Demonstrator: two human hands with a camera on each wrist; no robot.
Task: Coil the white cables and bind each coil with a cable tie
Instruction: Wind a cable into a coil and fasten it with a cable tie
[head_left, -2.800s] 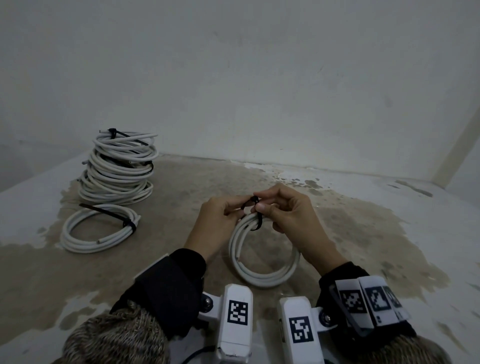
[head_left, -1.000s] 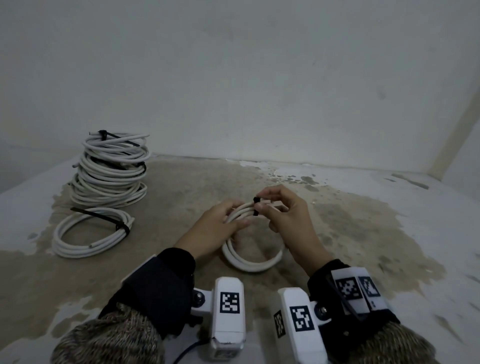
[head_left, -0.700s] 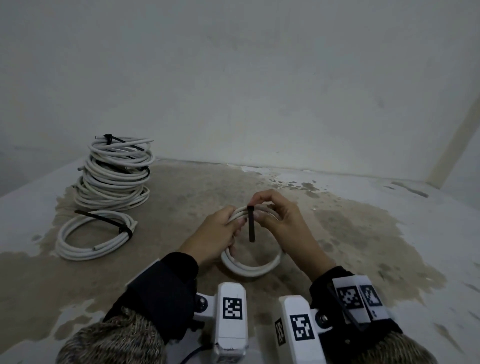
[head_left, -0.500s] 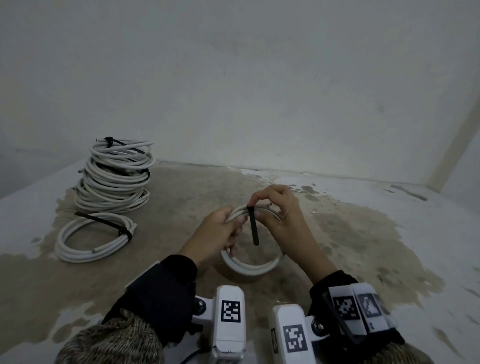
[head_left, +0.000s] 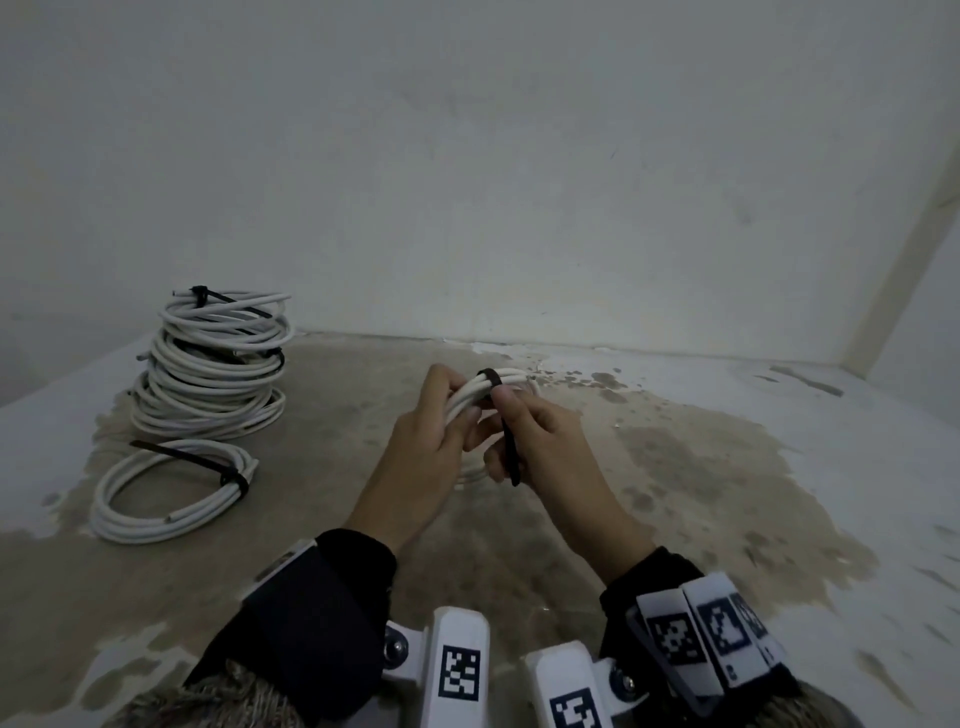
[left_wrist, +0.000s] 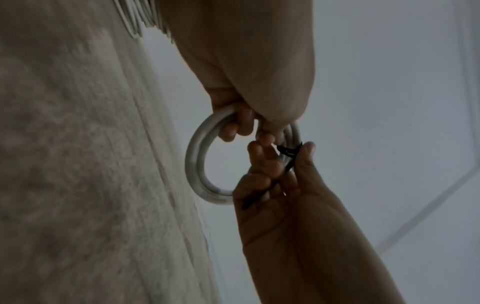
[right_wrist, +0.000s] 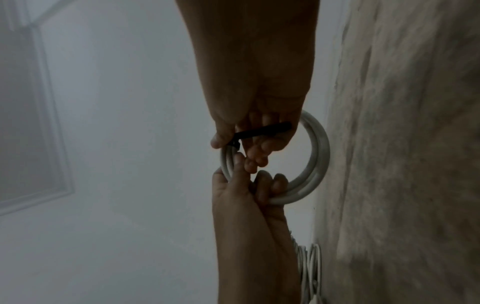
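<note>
Over the stained concrete floor (head_left: 675, 493), seen from the head camera, the small coil of white round cable (head_left: 470, 400) is held up between both hands. The left hand (head_left: 421, 452) has its fingers curled round the bundled turns; the right hand (head_left: 545, 447) pinches the thin black plastic cable tie (head_left: 506, 441) just below the band that already loops the coil, its tail hanging down across the palm. The cable looks light but springy, so I'd judge the turns want gripping right beside the tie. Most of the coil is hidden behind the hands. To the left stand a stack of tied white coils (head_left: 213, 364) and a single tied coil lying flat (head_left: 171, 488).

From the left wrist, the ring of cable (left_wrist: 197, 160) shows whole on one side, the fingers (left_wrist: 239, 123) hooked through it. The tie's head (left_wrist: 287, 151) is dim and I can't tell how tightly it is cinched.

From the right wrist, the tie's tail (right_wrist: 262, 130) crosses the curled fingers (right_wrist: 259, 148); it looks thin and slick, best pulled near the head. Everything is dark.
</note>
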